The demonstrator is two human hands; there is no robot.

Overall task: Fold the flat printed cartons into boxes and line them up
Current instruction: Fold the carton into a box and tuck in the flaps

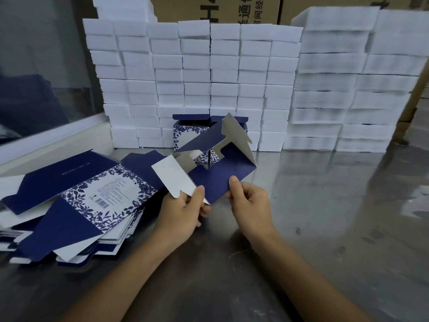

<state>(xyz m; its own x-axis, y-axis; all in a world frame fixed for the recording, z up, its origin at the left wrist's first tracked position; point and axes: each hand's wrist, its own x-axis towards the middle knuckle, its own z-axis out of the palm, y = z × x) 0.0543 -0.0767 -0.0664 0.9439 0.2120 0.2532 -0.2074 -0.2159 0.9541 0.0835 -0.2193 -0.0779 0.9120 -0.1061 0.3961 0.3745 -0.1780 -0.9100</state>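
- The metal table [325, 217] shows bare, shiny surface from 2 to 5 o'clock of the hands, and more bare surface at 6 o'clock between the forearms.
- At 12 o'clock a wall of stacked white foam blocks [197, 73] closes off the far side of the table; taller stacks of wider foam blocks [348, 89] stand at 1 to 2 o'clock, reaching toward the right edge.
- Brown cardboard boxes [220, 8] rise behind the foam at 12 o'clock.
- A pale ledge [58, 135] under a glass pane borders the table at 10 o'clock.
- The pile of flat cartons [76, 201], blue with a leaf print, lies at 9 o'clock, just beside the left hand and spreading to the left edge.
- The left hand [183, 212] pinches the white flap and near corner of the half-opened carton [222, 180] between thumb and curled fingers.
- The right hand [248, 203] grips the same carton's lower edge, thumb on the blue panel, fingers curled behind.
- That carton is held above the table at centre, its panels partly spread, white inner faces showing, flaps unfolded and nothing inside it.
- A folded box [183, 135] stands upright at 12 o'clock against the foam wall, top flap raised; its inside cannot be seen.
- A second one seems to stand beside it, mostly hidden by the held carton.
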